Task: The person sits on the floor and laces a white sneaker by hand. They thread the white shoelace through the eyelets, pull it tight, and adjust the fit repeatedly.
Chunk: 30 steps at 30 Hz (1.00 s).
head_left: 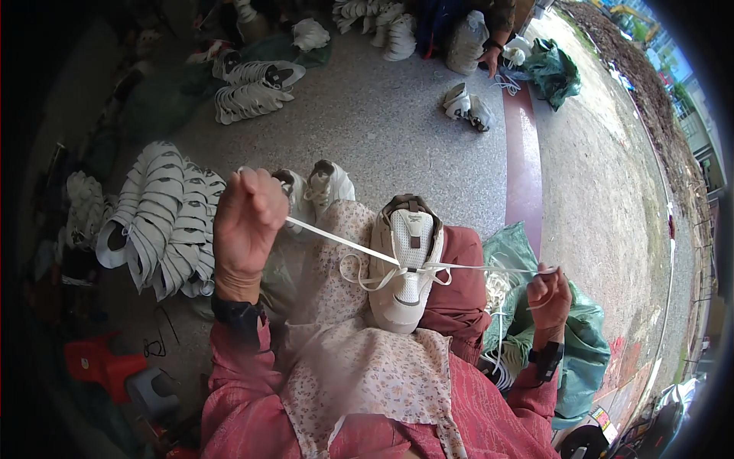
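Note:
On my lap, over a flowered apron (367, 367), rests a white and beige sneaker upper (407, 294), its toe end pointing toward me. A flat white shoelace (336, 242) runs through its lower eyelets and stretches out to both sides. My left hand (248, 222) is raised to the left, fingers closed on one lace end. Out to the right, my right hand (549, 298) pinches the other end. Both lengths are pulled taut, and loose loops hang beside the eyelets.
Stacked white shoe uppers (164, 222) stand at my left. Two laced shoes (329, 183) sit beyond my knee. A green sack with white laces (501, 287) lies by my right leg. Farther off are another pair (468, 107), a person's hand (492, 57) and a red stool (99, 363).

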Available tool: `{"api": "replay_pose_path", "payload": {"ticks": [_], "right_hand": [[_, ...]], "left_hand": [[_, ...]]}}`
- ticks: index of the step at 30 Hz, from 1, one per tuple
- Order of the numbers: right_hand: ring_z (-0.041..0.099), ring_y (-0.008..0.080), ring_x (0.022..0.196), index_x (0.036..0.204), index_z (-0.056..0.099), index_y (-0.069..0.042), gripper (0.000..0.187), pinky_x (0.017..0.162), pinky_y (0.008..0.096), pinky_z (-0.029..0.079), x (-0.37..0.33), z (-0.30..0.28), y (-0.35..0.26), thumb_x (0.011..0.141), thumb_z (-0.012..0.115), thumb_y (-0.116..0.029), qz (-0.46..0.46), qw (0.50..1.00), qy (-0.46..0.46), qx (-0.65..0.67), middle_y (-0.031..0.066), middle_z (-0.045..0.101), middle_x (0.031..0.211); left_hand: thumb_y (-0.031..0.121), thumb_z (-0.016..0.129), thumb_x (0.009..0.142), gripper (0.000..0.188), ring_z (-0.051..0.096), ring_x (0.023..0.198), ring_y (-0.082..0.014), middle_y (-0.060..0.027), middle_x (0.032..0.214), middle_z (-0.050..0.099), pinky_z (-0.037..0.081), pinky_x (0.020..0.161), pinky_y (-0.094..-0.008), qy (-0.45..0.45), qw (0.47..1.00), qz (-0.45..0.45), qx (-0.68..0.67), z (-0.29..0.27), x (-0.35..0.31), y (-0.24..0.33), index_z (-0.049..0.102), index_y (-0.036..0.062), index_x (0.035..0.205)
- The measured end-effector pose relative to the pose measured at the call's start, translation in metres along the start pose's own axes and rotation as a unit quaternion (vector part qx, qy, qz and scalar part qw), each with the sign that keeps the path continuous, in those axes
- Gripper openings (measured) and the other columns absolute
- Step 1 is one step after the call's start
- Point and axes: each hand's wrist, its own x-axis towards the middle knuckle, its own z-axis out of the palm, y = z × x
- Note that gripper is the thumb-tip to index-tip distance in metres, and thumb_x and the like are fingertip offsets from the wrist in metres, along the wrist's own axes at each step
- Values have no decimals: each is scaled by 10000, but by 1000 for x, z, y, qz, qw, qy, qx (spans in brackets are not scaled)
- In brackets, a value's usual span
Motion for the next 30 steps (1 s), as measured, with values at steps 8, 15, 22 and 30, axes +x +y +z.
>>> {"api": "replay_pose_path", "payload": {"ticks": [8, 15, 22, 30], "right_hand": [[657, 247, 1061, 1199, 635, -35, 221, 845, 326, 568, 12, -55, -33, 1025, 576, -157, -83, 956, 88, 267, 140, 661, 1220], [688, 179, 962, 1240, 608, 46, 255, 737, 269, 570, 46, -22, -31, 1009, 568, -56, -134, 964, 231, 0, 129, 696, 1078], [717, 207, 865, 1121, 632, 13, 147, 764, 335, 605, 50, 145, 53, 991, 567, -11, 4, 932, -97, -349, 111, 694, 986], [651, 114, 739, 1055, 696, 4, 151, 618, 250, 512, 63, 191, 100, 918, 693, -60, -204, 722, -135, -647, 72, 676, 932]], "left_hand": [[298, 550, 1044, 274, 327, 518, -32, 50, 636, 455, 252, 440, -205, 76, 987, -100, 100, -15, -13, -19, 665, 51, 1074], [270, 575, 1034, 268, 568, 660, -63, -19, 802, 686, 462, 597, -202, 7, 957, -172, 232, 7, -11, -81, 678, 35, 1113], [203, 534, 1054, 276, 690, 975, -140, -105, 1028, 730, 551, 885, -275, -25, 938, -221, 265, 23, -12, -116, 657, -17, 1165], [227, 532, 1055, 293, 678, 1020, -151, -85, 1013, 721, 535, 918, -288, -68, 925, -201, 316, 30, -15, -125, 646, -16, 1173]]}}
